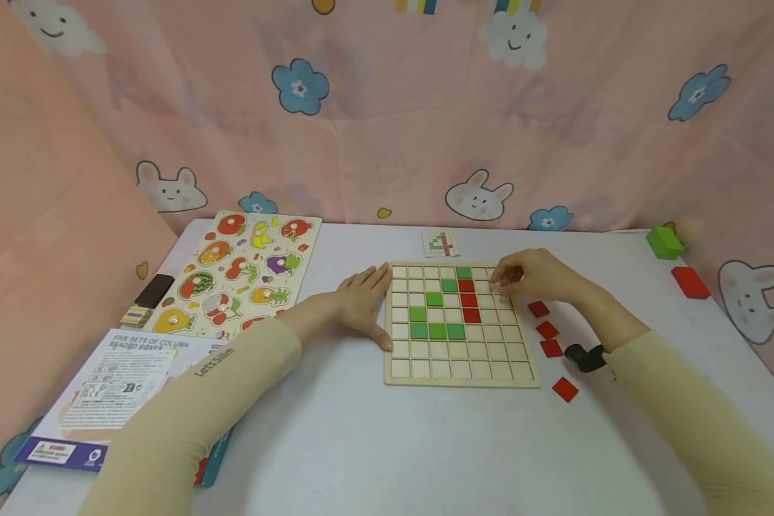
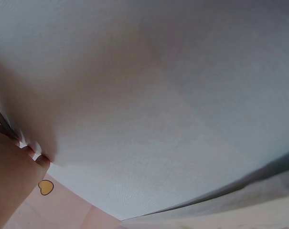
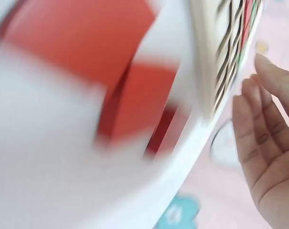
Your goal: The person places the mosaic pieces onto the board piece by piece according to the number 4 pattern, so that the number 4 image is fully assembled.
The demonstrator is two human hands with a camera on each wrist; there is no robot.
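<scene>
**Hands at the grid board, a red column half built**

A person's right hand (image 1: 530, 276) hovers with curled fingers over the upper right cells of the wooden grid board (image 1: 459, 326), at about 2 o'clock from its centre; whether the fingertips pinch a tile cannot be told. The left hand (image 1: 361, 301) lies flat with straight fingers against the board's 9 o'clock edge, steadying it on the white worktop (image 1: 374, 444). To seat a tile well, it likely needs lowering square to the cell walls while the board stays braced. On the board: seven green tiles (image 1: 437, 330) and three red tiles (image 1: 469, 300). Four loose red tiles (image 1: 548, 330) wait just beside its 3 o'clock edge. One pattern card (image 1: 441, 244) lies at 12 o'clock.
</scene>
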